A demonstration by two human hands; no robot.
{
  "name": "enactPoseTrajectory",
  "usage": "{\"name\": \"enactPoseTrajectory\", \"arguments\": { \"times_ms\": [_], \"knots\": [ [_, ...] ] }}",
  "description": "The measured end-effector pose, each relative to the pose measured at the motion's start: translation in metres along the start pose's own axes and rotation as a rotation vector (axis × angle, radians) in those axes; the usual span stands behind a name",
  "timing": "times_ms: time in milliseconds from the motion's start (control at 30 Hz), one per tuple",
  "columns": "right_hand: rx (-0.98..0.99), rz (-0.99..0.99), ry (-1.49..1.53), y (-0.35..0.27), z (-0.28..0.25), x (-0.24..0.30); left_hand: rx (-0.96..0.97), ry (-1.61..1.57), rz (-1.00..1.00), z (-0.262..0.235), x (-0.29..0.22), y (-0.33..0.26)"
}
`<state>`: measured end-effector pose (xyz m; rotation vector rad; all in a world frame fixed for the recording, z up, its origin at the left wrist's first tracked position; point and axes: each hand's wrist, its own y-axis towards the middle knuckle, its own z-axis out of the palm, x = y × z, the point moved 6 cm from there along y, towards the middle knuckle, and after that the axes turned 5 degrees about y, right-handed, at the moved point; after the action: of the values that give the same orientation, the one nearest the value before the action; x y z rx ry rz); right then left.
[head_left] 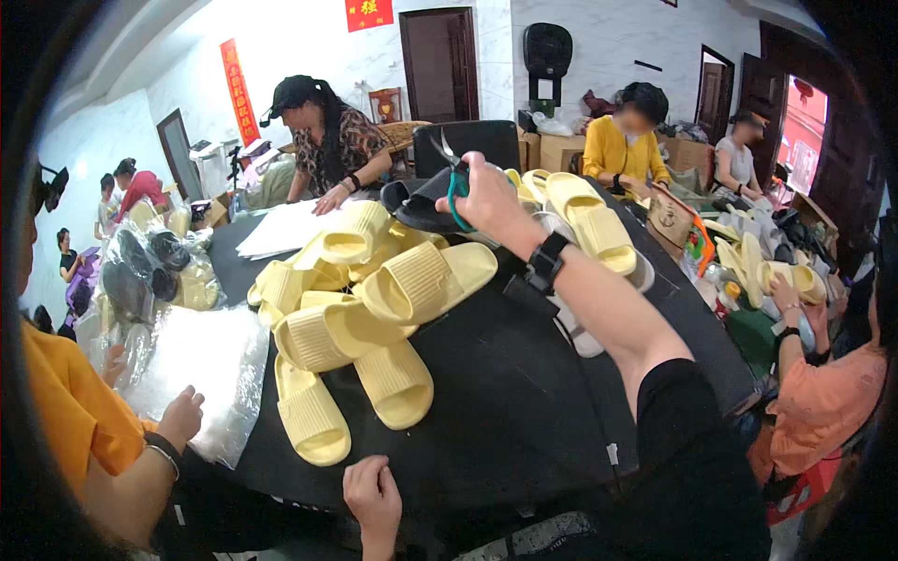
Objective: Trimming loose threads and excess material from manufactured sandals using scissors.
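The black-covered counter (pixel 524 411) fills the middle of the view, and everything below is placed against it. On its left half sits a pile of pale yellow slides (pixel 360 309), ribbed across the straps, tumbled over one another; two of them lie soles-down at the pile's near edge. A second, smaller row of yellow slides (pixel 585 220) lies along the counter's far right edge. At the counter's left edge a clear plastic sheet (pixel 210 369) hangs over the side, with bagged slides (pixel 154 276) stacked just beyond it. White paper sheets (pixel 281 234) rest at the far left corner, under a co-worker's hand.

The person's right arm reaches out over the counter's centre, a black watch (pixel 547 257) on the wrist. The right hand (pixel 486 196) is raised above the far side of the counter, fingers closed around teal-handled scissors (pixel 456 182), with a black slide (pixel 421 206) just beside and touching that hand; whether the hand also grips the slide cannot be told. The left hand (pixel 372 496) rests at the counter's near edge, fingers loosely curled and holding nothing, well apart from the right.

Other people sit around the counter's far and right sides.
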<state>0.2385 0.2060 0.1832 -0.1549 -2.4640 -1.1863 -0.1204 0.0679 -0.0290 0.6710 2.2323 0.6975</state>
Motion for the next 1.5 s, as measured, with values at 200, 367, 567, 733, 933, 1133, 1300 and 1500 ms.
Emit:
{"name": "enactPoseTrajectory", "arguments": {
  "times_ms": [200, 367, 567, 733, 933, 1133, 1300, 1500],
  "knots": [
    [0.035, 0.068, -0.064, -0.003, 0.037, -0.033, 0.071, 0.02, -0.076, -0.001, -0.013, 0.006],
    [-0.056, 0.067, -0.035, -0.004, 0.032, -0.077, 0.109, 0.04, -0.056, 0.0, -0.014, 0.011],
    [-0.062, -0.046, -0.077, -0.018, 0.025, -0.107, 0.24, -0.239, -0.172, -0.032, -0.023, 0.021],
    [-0.092, -0.121, -0.04, -0.03, 0.013, -0.109, 0.313, -0.14, -0.227, -0.091, -0.049, 0.049],
    [-0.049, -0.153, 0.073, -0.046, -0.028, -0.078, 0.037, -0.322, -0.02, -0.155, -0.114, 0.092],
    [0.073, -0.075, 0.105, -0.07, -0.059, -0.068, 0.054, -0.283, 0.259, -0.16, -0.15, 0.127],
    [0.192, -0.176, 0.105, -0.11, -0.088, -0.031, 0.011, -0.296, 0.252, -0.153, -0.151, 0.117],
    [0.242, -0.376, 0.044, -0.168, -0.116, -0.02, 0.005, -0.281, 0.247, -0.14, -0.156, 0.124]
  ]
}}
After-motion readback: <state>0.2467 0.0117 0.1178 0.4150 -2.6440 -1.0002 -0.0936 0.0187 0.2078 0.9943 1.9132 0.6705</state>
